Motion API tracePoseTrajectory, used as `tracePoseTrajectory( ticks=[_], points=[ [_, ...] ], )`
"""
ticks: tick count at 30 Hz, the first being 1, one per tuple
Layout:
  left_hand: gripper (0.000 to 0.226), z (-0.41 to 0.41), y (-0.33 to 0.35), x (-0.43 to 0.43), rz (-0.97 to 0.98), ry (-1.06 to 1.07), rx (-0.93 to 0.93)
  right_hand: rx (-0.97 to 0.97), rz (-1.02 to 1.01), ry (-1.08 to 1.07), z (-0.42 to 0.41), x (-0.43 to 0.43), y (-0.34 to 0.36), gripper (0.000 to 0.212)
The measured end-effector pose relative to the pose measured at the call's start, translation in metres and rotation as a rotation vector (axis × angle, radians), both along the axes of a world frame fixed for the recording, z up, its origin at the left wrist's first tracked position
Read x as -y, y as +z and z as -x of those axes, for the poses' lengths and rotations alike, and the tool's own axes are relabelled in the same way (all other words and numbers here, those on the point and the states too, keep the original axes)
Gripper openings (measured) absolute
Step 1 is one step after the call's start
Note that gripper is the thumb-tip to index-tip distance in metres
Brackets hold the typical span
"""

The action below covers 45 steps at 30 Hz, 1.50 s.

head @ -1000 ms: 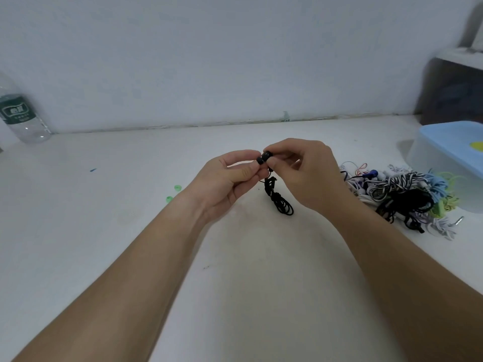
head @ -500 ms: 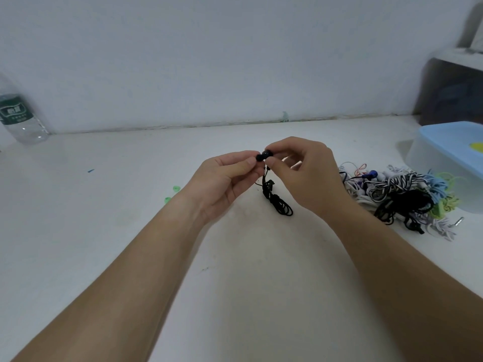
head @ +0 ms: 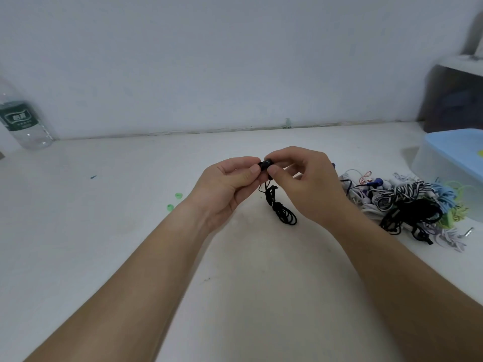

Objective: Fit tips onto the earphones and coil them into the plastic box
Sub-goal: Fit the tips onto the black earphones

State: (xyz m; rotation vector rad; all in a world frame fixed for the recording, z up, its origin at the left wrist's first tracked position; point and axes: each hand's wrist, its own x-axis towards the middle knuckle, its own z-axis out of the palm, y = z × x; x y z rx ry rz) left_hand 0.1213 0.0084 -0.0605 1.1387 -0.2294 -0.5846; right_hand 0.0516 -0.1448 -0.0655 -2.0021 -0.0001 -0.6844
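Note:
Both hands meet above the middle of the white table. My left hand [head: 230,186] pinches a black earbud [head: 266,164] between thumb and fingers. My right hand [head: 305,181] pinches the same earbud's tip end from the right. The black cord [head: 282,212] of these earphones hangs down from the hands and lies in a small coil on the table. Two green ear tips [head: 174,201] lie loose on the table to the left of my left wrist. The plastic box with a blue lid [head: 452,163] stands at the right edge.
A tangled pile of earphones [head: 407,205] in white, black, blue, striped and green lies right of my right hand, against the box. A clear water bottle [head: 21,121] stands at the far left by the wall. A dark shelf unit [head: 454,97] fills the far right corner.
Both hands stay together on the black earbud with only small finger shifts; the hanging cord has barely moved.

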Motion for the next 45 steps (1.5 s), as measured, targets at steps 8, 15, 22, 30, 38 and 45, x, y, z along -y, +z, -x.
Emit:
tracePoseTrajectory(
  ticks=[8, 15, 22, 30, 38, 45],
  points=[
    [0.017, -0.001, -0.002, 0.002, -0.023, 0.045, 0.087, 0.001, 0.04, -0.079, -0.001, 0.0, -0.001, 0.016],
    [0.017, 0.0, -0.001, 0.002, -0.037, 0.057, 0.125, -0.005, 0.023, -0.06, 0.0, -0.001, 0.0, 0.017],
    [0.016, -0.001, 0.002, -0.002, 0.002, 0.001, 0.191, -0.007, -0.188, 0.086, 0.003, 0.003, 0.007, 0.017],
    [0.014, 0.001, 0.003, -0.002, 0.076, -0.048, 0.26, -0.153, -0.563, 0.357, 0.007, 0.012, 0.012, 0.013],
    [0.011, 0.003, 0.0, 0.002, 0.129, -0.062, 0.252, -0.182, -0.631, 0.42, 0.005, 0.012, 0.01, 0.013],
    [0.007, 0.001, 0.0, 0.003, 0.149, -0.052, 0.21, -0.131, -0.593, 0.39, 0.007, 0.009, 0.012, 0.013]
  ],
)
